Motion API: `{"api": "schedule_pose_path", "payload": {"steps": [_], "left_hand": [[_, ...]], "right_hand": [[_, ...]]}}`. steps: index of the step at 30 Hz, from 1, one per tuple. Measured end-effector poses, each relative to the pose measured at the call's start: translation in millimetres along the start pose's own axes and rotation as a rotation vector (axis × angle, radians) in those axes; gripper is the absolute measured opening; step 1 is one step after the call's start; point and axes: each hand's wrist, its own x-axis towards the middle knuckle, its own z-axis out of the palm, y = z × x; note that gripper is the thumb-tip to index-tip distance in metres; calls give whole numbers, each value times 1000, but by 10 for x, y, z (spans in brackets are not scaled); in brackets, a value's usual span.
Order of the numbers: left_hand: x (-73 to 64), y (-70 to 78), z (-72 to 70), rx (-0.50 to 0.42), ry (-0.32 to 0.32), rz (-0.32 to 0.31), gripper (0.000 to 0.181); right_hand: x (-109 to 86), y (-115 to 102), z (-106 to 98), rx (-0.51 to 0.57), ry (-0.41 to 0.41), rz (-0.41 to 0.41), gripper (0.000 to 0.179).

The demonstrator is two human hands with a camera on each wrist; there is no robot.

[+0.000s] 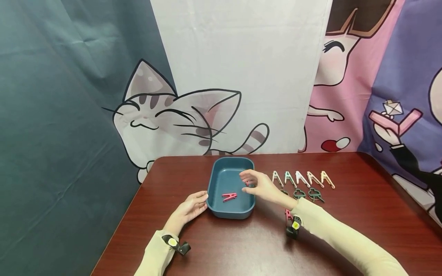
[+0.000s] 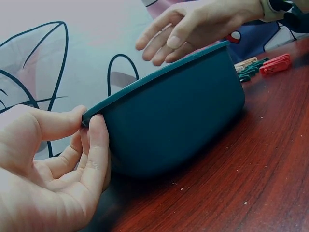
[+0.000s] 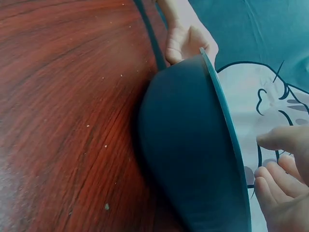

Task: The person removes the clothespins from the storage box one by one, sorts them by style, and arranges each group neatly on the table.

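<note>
A dark blue rectangular basin [image 1: 232,215] stands on the table. My left hand [image 1: 192,207] pinches its left rim, thumb over the edge and fingers beneath, as the left wrist view shows. My right hand [image 1: 260,186] hovers over the basin's right side, with thumb and fingers apart and nothing between them. One red clothespin [image 1: 229,196] lies on the basin floor. A second red clothespin [image 1: 246,183] shows in the basin below the right hand, mostly hidden by it.
Right of the basin, several pale and green clothespins [image 1: 300,179] line up in a row. In front of them lie dark green clips [image 1: 314,194], partly covered by the right arm. Another red clothespin [image 1: 288,215] lies near the right wrist. A printed cloth [image 1: 248,76] hangs behind the table.
</note>
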Motion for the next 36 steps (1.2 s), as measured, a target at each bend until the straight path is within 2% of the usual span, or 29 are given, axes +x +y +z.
{"api": "schedule_pose_path", "payload": {"steps": [4,6,8,11,13,20,23,29,33,36], "left_hand": [[51,9,2,-39,-76,8,30],[65,10,7,-44,-91,13,24],[53,3,6,-29,-75,9,27],[31,-14,-9,17,-26,7,48],[25,-22,-19,24,-6,5,52],[81,-20,0,-14,-93,30,25],[84,-17,-2,-32,-102,29,19],[79,-1,5,-57,-99,20,16],[60,0,1,-52,-77,13,19],[53,3,5,-46,-84,10,22]], "right_hand": [[40,-41,25,-16,-50,-15,49],[59,-27,42,-22,-70,-24,50],[80,38,62,-34,-89,-31,51],[105,44,75,-44,-115,-39,51],[125,43,85,-46,-133,-45,50],[193,49,131,-62,-196,-57,46],[208,25,143,-81,-218,-56,43],[260,-17,179,-139,-279,-45,40],[302,-19,239,-156,-339,-31,42],[326,-22,283,-168,-373,-37,42]]}}
